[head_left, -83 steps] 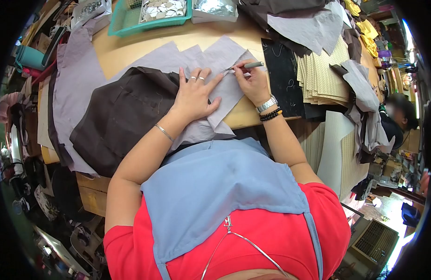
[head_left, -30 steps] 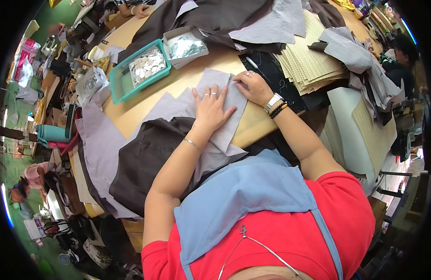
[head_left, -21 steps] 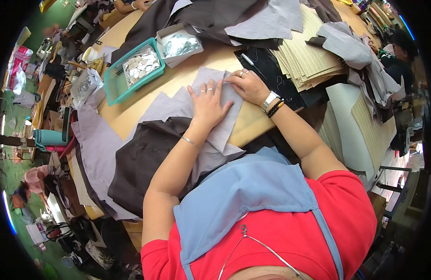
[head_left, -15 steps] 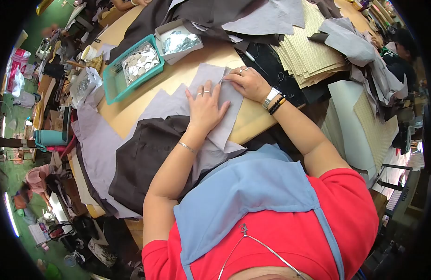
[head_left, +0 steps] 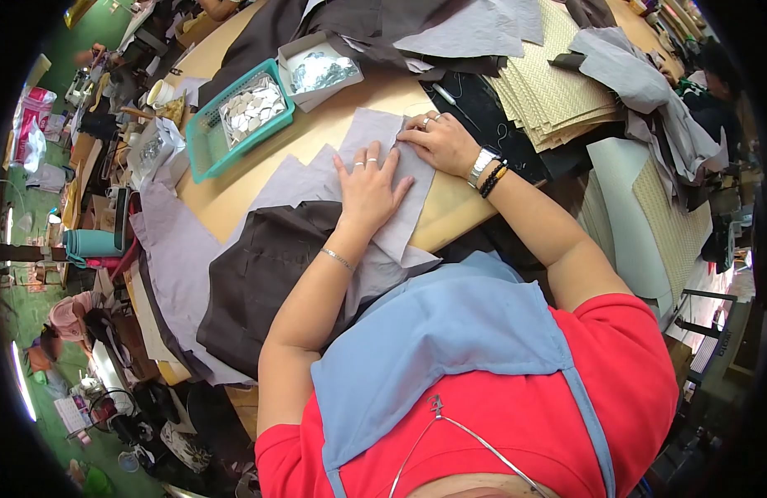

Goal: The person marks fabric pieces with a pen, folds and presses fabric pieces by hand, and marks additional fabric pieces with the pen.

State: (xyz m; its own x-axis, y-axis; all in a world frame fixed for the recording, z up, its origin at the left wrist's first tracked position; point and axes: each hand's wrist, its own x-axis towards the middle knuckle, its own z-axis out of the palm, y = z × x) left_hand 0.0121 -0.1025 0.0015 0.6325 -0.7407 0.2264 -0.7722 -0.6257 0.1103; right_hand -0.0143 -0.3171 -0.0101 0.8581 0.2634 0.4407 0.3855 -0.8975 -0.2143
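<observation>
My left hand [head_left: 372,184] lies flat with fingers spread on a light grey cloth [head_left: 373,126], pressing it to the table. At the cloth's upper right edge, close to my left fingertips, my right hand [head_left: 441,143] is closed in a pinch. What sits between its thumb and finger is too small to make out. A dark brown cloth [head_left: 255,278] lies over the grey fabric, beside and partly under my left forearm.
Beyond my hands stand a teal basket [head_left: 202,149] of pale flat pieces and a white box [head_left: 332,93] of shiny pieces. A stack of cream textured sheets [head_left: 549,91] lies at right, near a white pen-like tool [head_left: 444,94]. Another person [head_left: 72,319] bends over at far left.
My right hand has shifted slightly at the cloth's edge, its fingers more curled. The left hand stays spread on the cloth. The whole view has moved a little.
</observation>
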